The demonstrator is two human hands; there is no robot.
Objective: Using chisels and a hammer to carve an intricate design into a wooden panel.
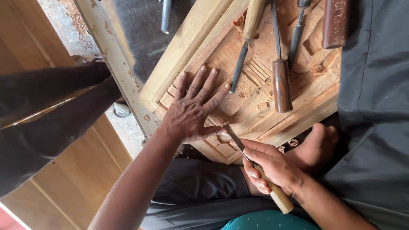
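Head view, the only one: my left hand (193, 110) lies flat on the carved wooden panel (258, 85), fingers spread wide and pressing down, thumb stretched toward the blade. My right hand (270, 167) is wrapped around a chisel (258, 168) with a pale wood handle, fingers curled tight on the shaft, thumb along it; the metal tip sits at the panel's near edge, right by my left thumb, on a small rounded detail. Step in hand, as I judge it: cutting relief along the lower border while the left hand steadies the panel. The next push calls for a shallow, controlled shove with the thumb guiding the blade, since the edge points close to my own left thumb and a slip would go that way. On the panel further off lie spare tools: a light-handled gouge (250, 28), a dark-handled chisel (280, 74), another dark tool (298, 31), and a reddish-brown block (336, 19). My bare foot (317, 145) rests just beside the panel's corner. Grey cloth (385, 93) at the right, wood chips (68, 16) on the floor upper left.
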